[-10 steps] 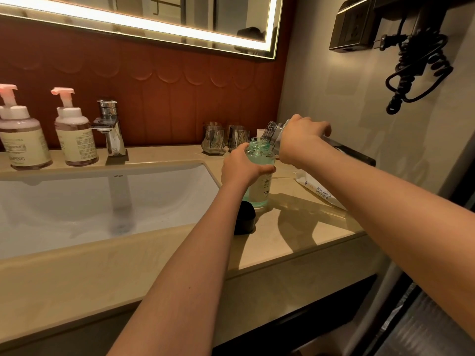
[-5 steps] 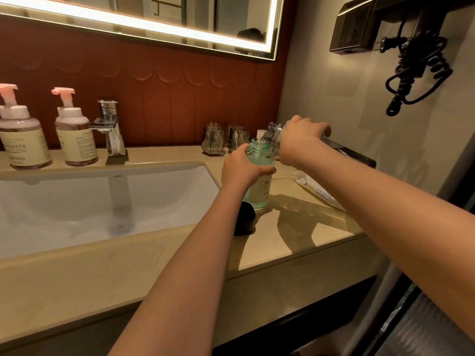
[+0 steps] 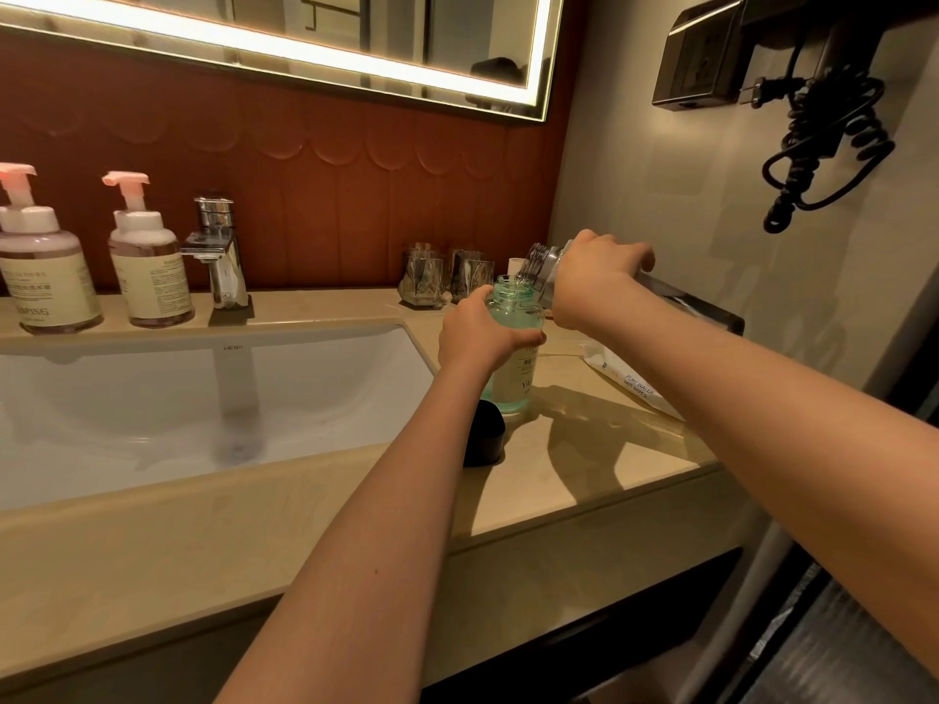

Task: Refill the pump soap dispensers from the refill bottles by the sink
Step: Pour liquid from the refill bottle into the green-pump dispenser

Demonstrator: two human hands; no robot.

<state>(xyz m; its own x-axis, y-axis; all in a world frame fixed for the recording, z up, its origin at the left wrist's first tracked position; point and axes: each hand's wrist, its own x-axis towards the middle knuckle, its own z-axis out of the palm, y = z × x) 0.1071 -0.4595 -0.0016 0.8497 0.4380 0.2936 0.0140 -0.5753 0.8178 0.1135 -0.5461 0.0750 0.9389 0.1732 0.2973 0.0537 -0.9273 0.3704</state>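
Green bottle (image 3: 515,348) is stood upright on the tabletop (image 3: 584,464), just right of the sink (image 3: 203,398), with its neck uncovered and a pale label seen on its side. It is gripped around the shoulder by the left hand (image 3: 475,337), fingers (image 3: 533,340) clamped around the body. A clear bottle (image 3: 541,261) is held tipped over by the right hand (image 3: 594,282), mouth down-left, right above the green bottle's open neck; the right fingers (image 3: 630,259) are wrapped around its body. Whether liquid is running between the two mouths cannot be told. A black cap (image 3: 485,434) is set on the tabletop just in front of the green bottle, partly hidden by the left forearm. Two glasses (image 3: 421,279) are placed side by side behind the green bottle, against the red wall. A pack of wet wipes (image 3: 630,378) is laid flat to the right, partly covered by the right forearm, and a dark tray (image 3: 706,312) is seen beyond it at the side wall. A chrome tap (image 3: 221,256) is mounted behind the sink. Two pump dispensers with pink heads (image 3: 45,276) (image 3: 147,266) are stood left of the tap, well apart from the hands, pumps fitted. A lit mirror (image 3: 305,43) is hung above. A socket box (image 3: 696,68) and a coiled black cord (image 3: 823,144) are fixed on the right wall.
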